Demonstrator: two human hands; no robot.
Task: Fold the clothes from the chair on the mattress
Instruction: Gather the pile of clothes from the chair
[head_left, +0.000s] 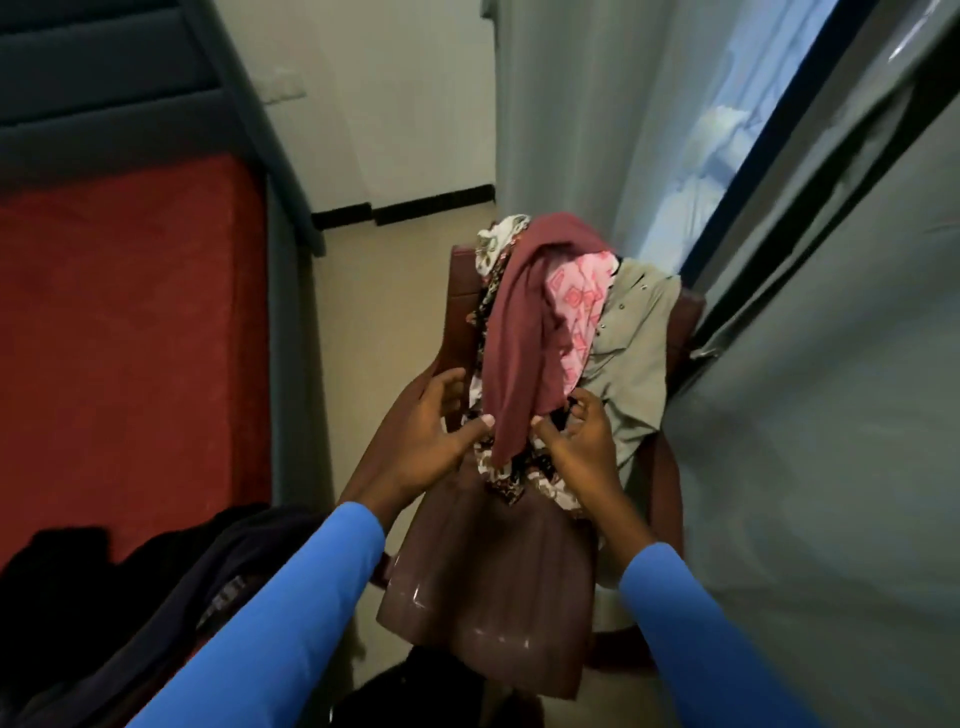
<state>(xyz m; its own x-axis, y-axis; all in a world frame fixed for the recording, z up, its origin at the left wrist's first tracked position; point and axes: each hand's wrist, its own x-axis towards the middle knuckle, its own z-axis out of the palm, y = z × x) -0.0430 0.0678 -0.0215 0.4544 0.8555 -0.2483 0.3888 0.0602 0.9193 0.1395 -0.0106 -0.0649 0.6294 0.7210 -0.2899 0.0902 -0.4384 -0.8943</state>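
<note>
the red mattress (130, 338) is left of the chair (488, 597). some dark clothes (62, 582) lie on it, left of the chair's front.

on the chair, a maroon cloth (519, 332) hangs over the back and down to the seat. it lies on top of a printed cloth (519, 473). a pink cloth (576, 306) and a green shirt (634, 332) hang over the right side of the chair's back.

they all look soft, light and floppy. they will sag and slide, but they will not break. the pile looks tangled, so pulling one cloth may drag the others off the chair. i think the best place to hold the maroon cloth is its low edge, with both hands, and then lift it up.

the left hand (431, 431) is over the left side of the seat. its fingers are spread and a little bent. the thumb tip touches the maroon cloth's edge, but nothing is gripped.

the right hand (582, 441) is over the right side of the seat. its thumb and bent fingers seem to pinch the printed cloth, just beside the maroon cloth's end.
</note>
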